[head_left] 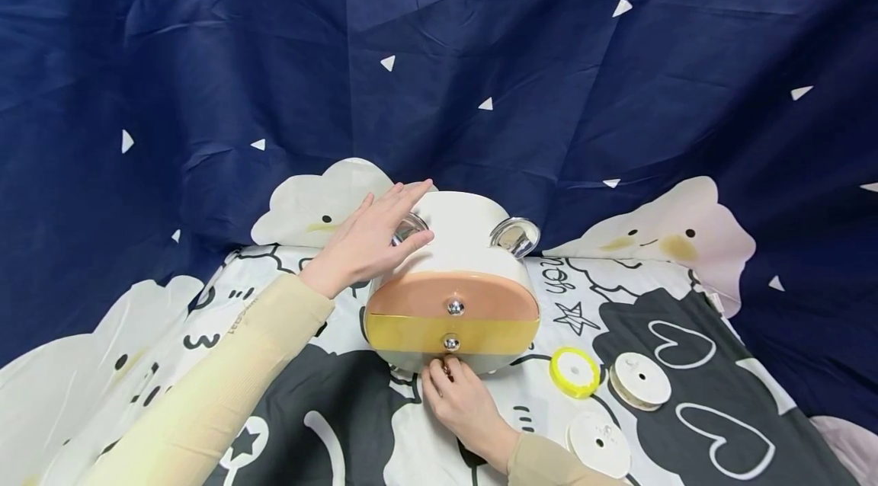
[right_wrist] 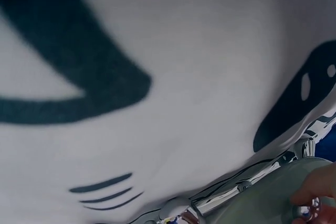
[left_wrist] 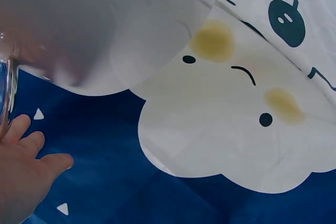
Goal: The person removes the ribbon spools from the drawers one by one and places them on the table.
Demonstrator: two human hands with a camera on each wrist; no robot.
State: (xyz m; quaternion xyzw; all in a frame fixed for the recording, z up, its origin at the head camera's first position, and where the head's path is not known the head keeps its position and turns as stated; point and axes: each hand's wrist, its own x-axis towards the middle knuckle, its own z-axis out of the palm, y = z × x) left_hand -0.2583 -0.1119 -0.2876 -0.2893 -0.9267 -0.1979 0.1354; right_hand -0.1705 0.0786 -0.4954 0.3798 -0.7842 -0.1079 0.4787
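Observation:
A white rounded drawer box point(head_left: 459, 231) with two silver ear-shaped rings stands on the patterned cloth. Its front has a pink upper drawer point(head_left: 411, 295), a yellow middle drawer point(head_left: 405, 330) and a grey-green bottom drawer point(head_left: 405, 359), all looking closed. My left hand point(head_left: 373, 242) lies at the box's upper left beside the silver ring point(head_left: 410, 225), fingers extended. Low at the front, my right hand point(head_left: 469, 406) pinches the bottom drawer's silver knob point(right_wrist: 305, 211) between thumb and finger; the head view mostly hides that knob.
Right of the box lie a yellow ribbon roll point(head_left: 559, 374) and two white spools, one farther back point(head_left: 648, 378) and one nearer point(head_left: 597, 459). Behind everything hangs a dark blue curtain point(head_left: 439, 21) with white triangles. Cloud-shaped cushions or prints point(head_left: 700, 227) border the cloth.

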